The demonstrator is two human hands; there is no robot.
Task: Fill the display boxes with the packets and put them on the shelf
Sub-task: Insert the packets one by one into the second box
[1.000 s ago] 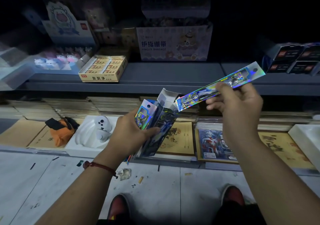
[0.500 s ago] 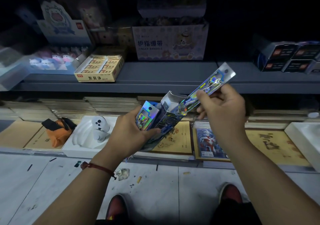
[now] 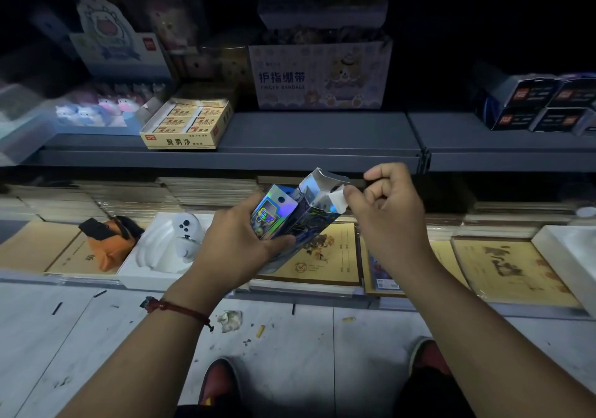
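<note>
Frame centre: left hand (image 3: 235, 250) grips the tilted holographic blue display box (image 3: 309, 221) and a shiny packet (image 3: 274, 208); right hand (image 3: 387, 211) pinches the box's white flap (image 3: 335, 203). Above, bare grey shelf (image 3: 322, 134) runs between yellow eraser box (image 3: 190, 127) and dark boxes (image 3: 535, 105).

The display box (image 3: 311, 224) is dark blue with printed artwork, its flaps silver holographic outside and white inside. At its 9 o'clock the packet (image 3: 273, 208) shimmers rainbow-silver around a yellow-green print. The shelf (image 3: 322, 134) is slate grey. At 11 o'clock sits a cream eraser box (image 3: 183, 130) with black characters, and at 12 o'clock a lilac carton (image 3: 322, 79) patterned with bears.
</note>
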